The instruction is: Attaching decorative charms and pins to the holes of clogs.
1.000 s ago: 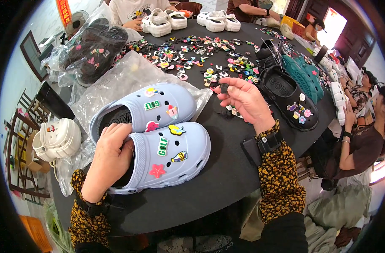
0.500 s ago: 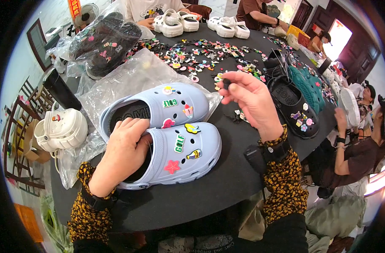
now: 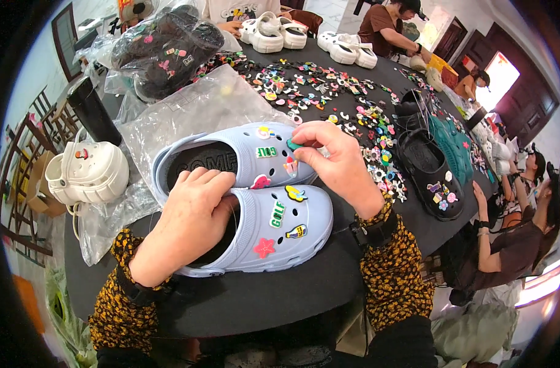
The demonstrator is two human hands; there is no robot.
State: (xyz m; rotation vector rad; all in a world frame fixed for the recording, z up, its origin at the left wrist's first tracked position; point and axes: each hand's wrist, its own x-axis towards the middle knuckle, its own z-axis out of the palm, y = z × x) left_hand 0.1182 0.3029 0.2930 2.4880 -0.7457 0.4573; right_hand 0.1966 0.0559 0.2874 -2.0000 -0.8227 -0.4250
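Observation:
A pair of light blue clogs (image 3: 255,218) lies side by side on a table, toes to the right. Charms dot their uppers: a pink starfish (image 3: 264,248), a bottle, a banana-like shape and lettered pieces. My left hand (image 3: 191,218) is closed round the adjoining edges of both clogs at the foot openings, its thumb inside the nearer one. My right hand (image 3: 338,162) pinches a small green shoe charm (image 3: 293,145) between thumb and index finger, against the toe of the farther clog. The charm's underside is hidden.
Loose charms (image 3: 378,132) cover the table beyond. A clear plastic bag (image 3: 194,101) lies under the clogs. Around them are a white clog (image 3: 93,168), black bottle (image 3: 93,110), bagged black clogs (image 3: 169,52), a black clog (image 3: 430,165) and teal clogs (image 3: 457,156). Other people sit around the table.
My right hand has moved left and down from above the table to the farther clog's toe, bringing the small charm with it. My left hand keeps its hold on the clogs.

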